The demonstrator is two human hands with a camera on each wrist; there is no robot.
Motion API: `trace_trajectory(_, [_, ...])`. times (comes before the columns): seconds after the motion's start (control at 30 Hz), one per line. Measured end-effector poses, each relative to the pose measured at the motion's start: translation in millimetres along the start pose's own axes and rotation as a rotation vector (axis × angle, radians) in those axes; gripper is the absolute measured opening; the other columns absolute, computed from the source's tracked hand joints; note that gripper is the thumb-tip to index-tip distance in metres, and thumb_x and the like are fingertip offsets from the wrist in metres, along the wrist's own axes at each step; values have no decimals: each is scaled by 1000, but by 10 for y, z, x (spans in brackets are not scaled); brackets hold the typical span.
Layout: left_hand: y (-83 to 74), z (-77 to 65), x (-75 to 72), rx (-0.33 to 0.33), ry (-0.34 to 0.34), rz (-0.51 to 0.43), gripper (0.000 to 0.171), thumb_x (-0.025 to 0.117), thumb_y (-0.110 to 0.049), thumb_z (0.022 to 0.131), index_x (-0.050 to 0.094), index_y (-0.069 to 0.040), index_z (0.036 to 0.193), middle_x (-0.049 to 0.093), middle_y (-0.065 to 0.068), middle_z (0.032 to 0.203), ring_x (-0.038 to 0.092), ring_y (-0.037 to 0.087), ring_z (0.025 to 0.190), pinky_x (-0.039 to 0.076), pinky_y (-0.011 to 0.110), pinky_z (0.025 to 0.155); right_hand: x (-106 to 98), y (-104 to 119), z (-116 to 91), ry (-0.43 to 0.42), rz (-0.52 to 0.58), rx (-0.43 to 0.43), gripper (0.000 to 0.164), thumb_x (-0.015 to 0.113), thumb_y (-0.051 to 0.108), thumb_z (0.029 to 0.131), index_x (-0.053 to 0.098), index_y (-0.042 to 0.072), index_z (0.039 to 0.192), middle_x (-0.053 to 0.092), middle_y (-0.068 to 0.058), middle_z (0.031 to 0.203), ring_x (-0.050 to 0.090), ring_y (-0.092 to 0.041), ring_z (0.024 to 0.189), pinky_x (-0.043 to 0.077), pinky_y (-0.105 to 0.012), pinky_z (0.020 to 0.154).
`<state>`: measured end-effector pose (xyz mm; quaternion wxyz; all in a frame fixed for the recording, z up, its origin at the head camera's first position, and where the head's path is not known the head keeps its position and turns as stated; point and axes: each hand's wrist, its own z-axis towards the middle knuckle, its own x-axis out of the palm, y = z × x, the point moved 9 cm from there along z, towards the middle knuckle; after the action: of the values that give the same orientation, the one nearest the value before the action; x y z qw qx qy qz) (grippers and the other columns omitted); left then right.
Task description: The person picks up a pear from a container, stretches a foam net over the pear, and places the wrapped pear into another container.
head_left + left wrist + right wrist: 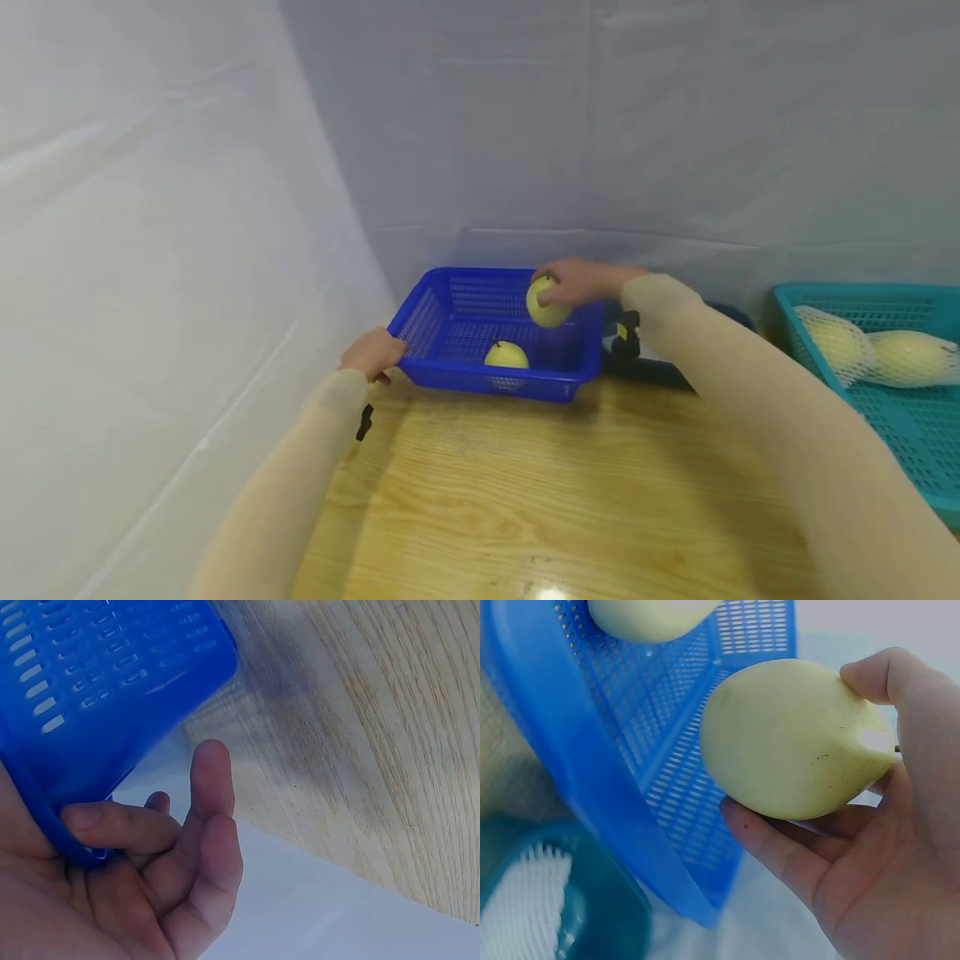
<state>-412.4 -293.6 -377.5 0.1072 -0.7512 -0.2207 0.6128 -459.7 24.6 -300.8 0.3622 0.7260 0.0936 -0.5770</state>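
Note:
A blue plastic basket (450,377) with slotted walls stands near the back of the table. My left hand (372,353) grips its left corner; in the left wrist view, the forefinger curls over the rim (45,817) while other fingers (212,776) point away from it. Over the basket's right half, my right hand (581,282) holds a pale yellow-green pear (545,307) between thumb and fingers. Its stem end faces the palm in the right wrist view. A second pear (506,356) lies inside by the front wall, partly hidden by that wall.
Right of the blue basket, a dark green container (660,372) is partly hidden by my right forearm and holds white foam netting (525,907). A teal basket (930,496) at far right holds pears in foam nets (907,358). Pale sheeting (525,125) hangs behind and at left.

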Motion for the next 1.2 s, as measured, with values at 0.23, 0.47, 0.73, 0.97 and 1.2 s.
trace_trajectory(0.23, [-30, -32, -9, 10, 15, -5, 26, 40, -27, 99, 54, -7, 90, 66, 19, 102, 75, 29, 73, 47, 27, 48, -290, 82, -465, -58, -49, -34, 55, 59, 31, 95, 50, 14, 146, 61, -14, 134, 59, -26, 104, 51, -43, 88])
trace_trajectory(0.47, [-58, 9, -7, 18, 8, 25, 28, 39, -28, 101, 51, -10, 83, 68, 21, 105, 74, 31, 75, 47, 28, 47, -357, 212, -1032, -60, -113, -70, 50, 60, 28, 95, 53, 18, 144, 63, -9, 128, 60, -21, 93, 52, -41, 82])
trace_trajectory(0.73, [-60, 43, -38, 24, 28, 34, 26, 40, -27, 100, 51, -9, 84, 68, 25, 111, 72, 27, 68, 47, 27, 46, -145, 215, -1607, 29, -42, -43, 51, 58, 27, 99, 46, 25, 148, 64, 2, 83, 54, -13, 63, 47, -35, 65])
trace_trajectory(0.97, [2, 16, -29, 36, 44, 19, 28, 39, -28, 100, 51, -10, 83, 67, 24, 107, 71, 26, 67, 49, 29, 49, 65, 153, -1938, -3, 4, -56, 52, 63, 29, 99, 47, 25, 148, 64, -1, 112, 58, -12, 82, 50, -33, 71])
trace_trajectory(1.2, [-5, 54, -13, 61, 40, 0, 27, 40, -27, 99, 55, -7, 90, 67, 23, 110, 70, 25, 67, 52, 30, 53, 307, 42, -2160, -21, 47, -52, 51, 64, 35, 98, 48, 28, 146, 62, 4, 117, 58, -11, 88, 50, -29, 74])
